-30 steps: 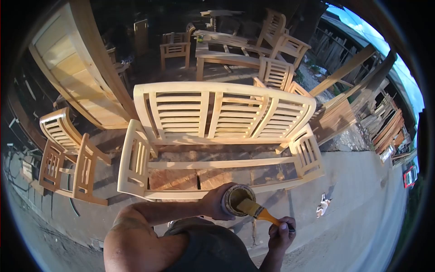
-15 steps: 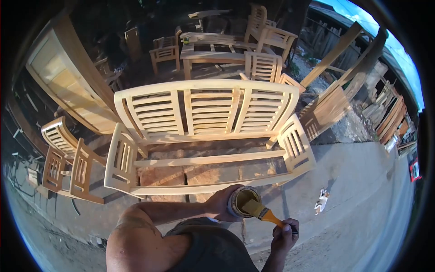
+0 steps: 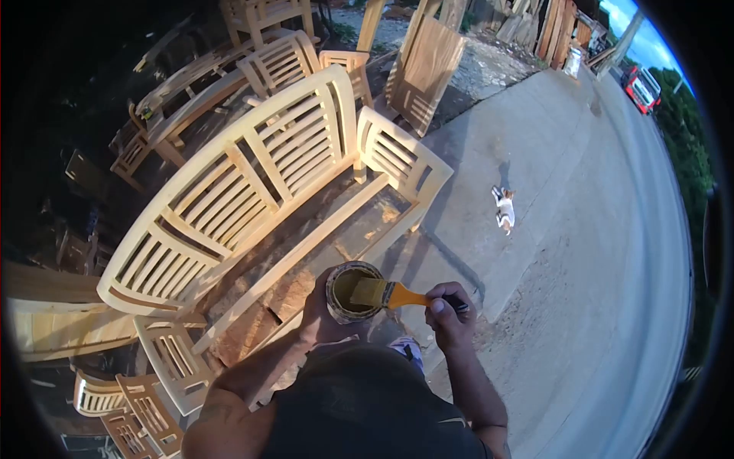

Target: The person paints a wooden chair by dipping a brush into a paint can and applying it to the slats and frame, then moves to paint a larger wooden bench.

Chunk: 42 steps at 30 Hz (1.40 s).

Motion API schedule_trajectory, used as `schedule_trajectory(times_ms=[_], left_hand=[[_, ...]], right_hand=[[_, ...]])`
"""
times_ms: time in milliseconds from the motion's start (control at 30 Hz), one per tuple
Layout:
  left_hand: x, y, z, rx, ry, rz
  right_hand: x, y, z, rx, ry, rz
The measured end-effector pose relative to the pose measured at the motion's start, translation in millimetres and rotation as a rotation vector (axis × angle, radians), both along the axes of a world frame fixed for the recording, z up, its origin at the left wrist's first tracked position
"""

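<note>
Paintbrush (image 3: 407, 297) at the centre of the frame: your right hand (image 3: 453, 317) has its fingers closed round the dark end of the handle, and the bristles reach into the mouth of the can (image 3: 344, 311), which your left hand (image 3: 316, 315) grips by its side. Whether the bristles touch the contents, you cannot tell. A half-second ago the brush slanted down to the right; now it lies nearly level. The wooden settee (image 3: 266, 173), which spanned the middle, now runs diagonally across the left half, its near rail just beyond the can. The dog (image 3: 505, 209) has shifted up the frame. Your view has swung round, but brush and can remain together, so the handwork itself appears no further along.
</note>
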<state>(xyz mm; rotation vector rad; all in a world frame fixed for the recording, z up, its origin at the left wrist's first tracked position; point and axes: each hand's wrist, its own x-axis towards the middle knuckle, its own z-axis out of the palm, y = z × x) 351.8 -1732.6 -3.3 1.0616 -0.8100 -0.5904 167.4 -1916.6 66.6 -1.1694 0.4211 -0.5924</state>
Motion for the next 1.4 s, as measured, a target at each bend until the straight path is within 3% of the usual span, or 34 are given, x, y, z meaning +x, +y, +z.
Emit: schedule_trajectory(times_ms=[33,200,333,500,833,1033,1200,1400], left_hand=[[6.3,-8.9,-5.8,0.06,-0.447,0.117],[14.0,-68.6,-3.5,0.163,-0.486,0.002],[1.1,-141.3,-18.0,0.142,-0.339,-0.091],[-28.0,-250.6,-22.0,0.2,-0.41,-0.095],[-87.2,-443.7,6.1,0.204,-0.65,-0.08],[-78.5,-531.0,4.3,0.198,-0.558,-0.111],[-40.4,-605.0,-8.1,0.176,-0.5,-0.173],[23.2,-670.4,0.1,0.331,-0.482,-0.129]], right_hand=[[-2.6,-4.5,-4.1,0.006,0.01,-0.014],[-7.6,-49.3,-13.3,0.027,-0.006,-0.073],[-25.0,-109.2,-19.2,0.033,-0.022,-0.128],[-64.7,-210.6,-30.2,0.022,-0.089,-0.2],[-142.7,-399.0,2.6,-0.051,-0.049,-0.182],[-119.3,-486.7,-12.0,-0.089,-0.073,-0.22],[-84.6,-559.1,-17.9,-0.07,-0.04,-0.169],[-26.2,-643.7,-15.3,-0.079,0.045,-0.252]])
